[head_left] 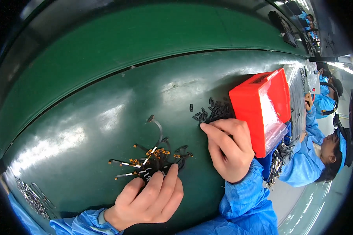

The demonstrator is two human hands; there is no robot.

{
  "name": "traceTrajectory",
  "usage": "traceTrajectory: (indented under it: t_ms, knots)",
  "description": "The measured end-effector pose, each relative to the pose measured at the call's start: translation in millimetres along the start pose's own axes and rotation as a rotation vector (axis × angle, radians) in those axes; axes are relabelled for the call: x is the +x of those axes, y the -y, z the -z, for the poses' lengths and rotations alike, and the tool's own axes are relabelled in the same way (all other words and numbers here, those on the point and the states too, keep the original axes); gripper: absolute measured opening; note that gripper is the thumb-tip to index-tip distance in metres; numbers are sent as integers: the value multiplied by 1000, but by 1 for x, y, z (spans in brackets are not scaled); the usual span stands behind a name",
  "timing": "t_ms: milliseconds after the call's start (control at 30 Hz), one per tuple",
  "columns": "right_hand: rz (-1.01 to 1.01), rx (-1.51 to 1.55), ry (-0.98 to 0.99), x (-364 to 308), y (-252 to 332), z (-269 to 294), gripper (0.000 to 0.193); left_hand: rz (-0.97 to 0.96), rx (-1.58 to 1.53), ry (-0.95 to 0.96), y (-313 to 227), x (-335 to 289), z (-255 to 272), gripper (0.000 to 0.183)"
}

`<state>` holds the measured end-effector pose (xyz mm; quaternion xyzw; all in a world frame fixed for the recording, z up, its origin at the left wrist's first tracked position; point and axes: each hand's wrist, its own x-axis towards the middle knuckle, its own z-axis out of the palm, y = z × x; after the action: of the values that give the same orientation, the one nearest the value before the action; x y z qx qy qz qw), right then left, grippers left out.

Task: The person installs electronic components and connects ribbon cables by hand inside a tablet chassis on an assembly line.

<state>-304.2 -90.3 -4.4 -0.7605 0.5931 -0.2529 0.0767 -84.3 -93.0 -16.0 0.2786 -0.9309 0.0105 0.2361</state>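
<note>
My left hand (149,201) rests on a loose heap of thin flex cables (157,153), black and white strips with gold-coloured ends. Its fingers are curled down and pressed onto the near side of the heap, covering some cables. One longer cable (159,129) arches out past the far side. To the right, my right hand (232,150) is closed, with its fingertips at the near edge of a pile of small black parts (213,111). Whatever those fingertips hold, if anything, is hidden. A single black part (191,107) lies apart from that pile.
A red bin (245,105) with clear plastic inside stands beside the black pile. Behind it is a blue bin (266,166) with more cables. Thin strips (34,197) lie at the green table's (106,94) left edge. Co-workers in blue (306,162) sit to the right.
</note>
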Motion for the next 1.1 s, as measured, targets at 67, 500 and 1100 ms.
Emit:
traceTrajectory:
  t_ms: [67, 500, 1100]
  knots:
    - [-14, -22, 3, 0, 0, -3, 39, 13, 0, 15, 0, -1, 0, 8]
    - [-98, 91, -25, -9, 8, 1, 28, 44, 47, 0, -1, 0, -4, 5]
    - [-278, 66, -102, -8, 7, -4, 21, 2, -10, 23, 0, 1, -1, 8]
